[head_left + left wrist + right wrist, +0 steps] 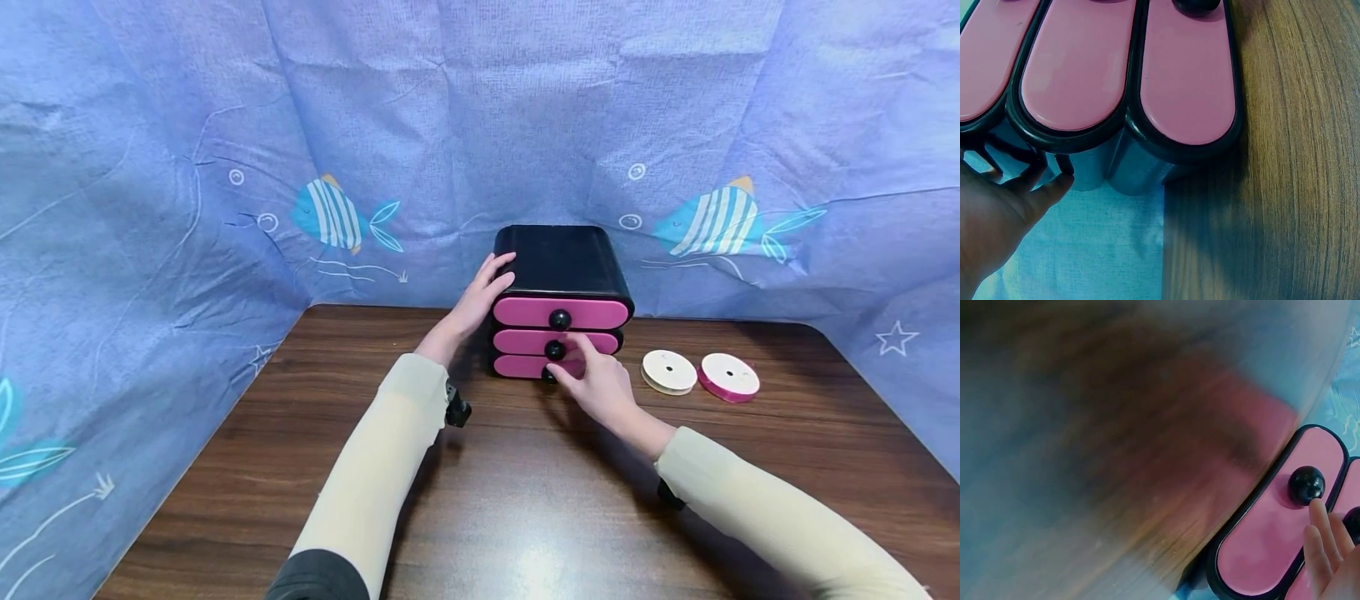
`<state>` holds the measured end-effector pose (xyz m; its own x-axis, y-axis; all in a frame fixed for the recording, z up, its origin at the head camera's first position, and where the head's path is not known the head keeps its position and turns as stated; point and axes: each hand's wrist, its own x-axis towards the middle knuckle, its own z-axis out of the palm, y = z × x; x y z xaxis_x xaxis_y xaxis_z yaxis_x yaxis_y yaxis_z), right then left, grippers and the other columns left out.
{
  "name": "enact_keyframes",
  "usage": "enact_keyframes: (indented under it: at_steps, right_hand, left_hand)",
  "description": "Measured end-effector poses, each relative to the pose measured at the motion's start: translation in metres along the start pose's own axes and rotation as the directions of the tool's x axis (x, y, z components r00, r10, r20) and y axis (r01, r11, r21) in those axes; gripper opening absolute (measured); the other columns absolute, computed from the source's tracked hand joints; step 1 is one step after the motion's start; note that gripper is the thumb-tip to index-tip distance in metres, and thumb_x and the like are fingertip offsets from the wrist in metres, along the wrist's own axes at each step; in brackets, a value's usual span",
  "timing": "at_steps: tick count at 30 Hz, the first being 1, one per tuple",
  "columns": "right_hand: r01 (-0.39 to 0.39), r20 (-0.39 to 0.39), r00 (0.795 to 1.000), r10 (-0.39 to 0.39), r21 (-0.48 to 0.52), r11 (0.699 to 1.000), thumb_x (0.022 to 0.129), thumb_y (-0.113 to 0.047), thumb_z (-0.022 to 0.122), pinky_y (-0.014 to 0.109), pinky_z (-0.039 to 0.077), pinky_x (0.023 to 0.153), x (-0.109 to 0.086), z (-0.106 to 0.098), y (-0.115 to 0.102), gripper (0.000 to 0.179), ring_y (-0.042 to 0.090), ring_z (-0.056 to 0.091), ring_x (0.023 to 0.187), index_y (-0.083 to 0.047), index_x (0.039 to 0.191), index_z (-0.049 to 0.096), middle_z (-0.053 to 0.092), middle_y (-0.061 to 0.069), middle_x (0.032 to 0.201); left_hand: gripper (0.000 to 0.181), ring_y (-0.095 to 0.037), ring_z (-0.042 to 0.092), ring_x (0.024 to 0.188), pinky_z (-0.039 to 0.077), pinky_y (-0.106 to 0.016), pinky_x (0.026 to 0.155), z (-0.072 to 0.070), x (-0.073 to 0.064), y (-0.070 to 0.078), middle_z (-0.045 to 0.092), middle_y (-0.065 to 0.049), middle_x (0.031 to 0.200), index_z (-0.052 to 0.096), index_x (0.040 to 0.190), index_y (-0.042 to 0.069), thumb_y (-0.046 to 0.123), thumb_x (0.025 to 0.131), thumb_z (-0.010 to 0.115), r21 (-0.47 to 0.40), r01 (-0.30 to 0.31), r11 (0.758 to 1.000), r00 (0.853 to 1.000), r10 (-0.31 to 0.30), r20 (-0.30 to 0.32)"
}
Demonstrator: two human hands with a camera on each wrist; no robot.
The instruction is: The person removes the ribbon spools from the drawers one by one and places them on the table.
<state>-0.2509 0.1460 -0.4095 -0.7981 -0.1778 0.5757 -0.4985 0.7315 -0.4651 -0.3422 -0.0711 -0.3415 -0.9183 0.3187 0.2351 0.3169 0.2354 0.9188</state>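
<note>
Cream-sleeved arms working small black plastic drawer box [562, 262] w/ pink fronts, on dark wood counter [525, 500].
Left hand [480, 296] bracing box's left side, fingers flat; right hand [592, 383] fingers touching round black bottom knob [1307, 484], not clearly pinching.

Head view is showing even, bright light with overhead glare shining on the table [525, 567] near the bottom edge; wide-angle distortion is bending the edges. Soft shadows are falling under both sleeves. Right wrist view is smearing heavily with motion blur; left wrist view is looking blue-tinted, sharp.
</note>
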Motion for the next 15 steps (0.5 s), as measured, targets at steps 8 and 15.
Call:
enact_keyframes:
  at_steps: [8, 15]
  right_hand:
    - [-0.014, 0.009, 1.0, 0.013, 0.035, 0.999, 0.086, -0.023, 0.076, 0.044, 0.05, 0.059, 0.0043, 0.0018, 0.0003, 0.034, 0.018, 0.07, 0.073, -0.012, 0.113, 0.057, 0.073, 0.006, 0.086]
    - [-0.025, 0.024, 0.999, 0.024, 0.038, 0.999, 0.087, -0.023, 0.075, 0.045, 0.051, 0.062, 0.0041, 0.0008, -0.0008, 0.034, 0.019, 0.07, 0.075, -0.012, 0.114, 0.057, 0.073, 0.007, 0.087]
  left_hand:
    - [0.054, -0.021, 0.003, 0.147, 0.011, -0.05, 0.114, -0.0009, 0.0, 0.0009, 0.003, -0.005, 0.163, 0.038, 0.15, 0.02, 0.037, 0.1, 0.045, -0.012, 0.004, 1.0, 1.0, -0.004, 0.008]
    - [0.054, -0.022, 0.003, 0.147, 0.01, -0.051, 0.113, 0.0003, 0.0007, 0.0004, 0.004, -0.007, 0.163, 0.039, 0.15, 0.02, 0.038, 0.099, 0.045, -0.003, 0.004, 1.0, 1.0, -0.004, -0.001]
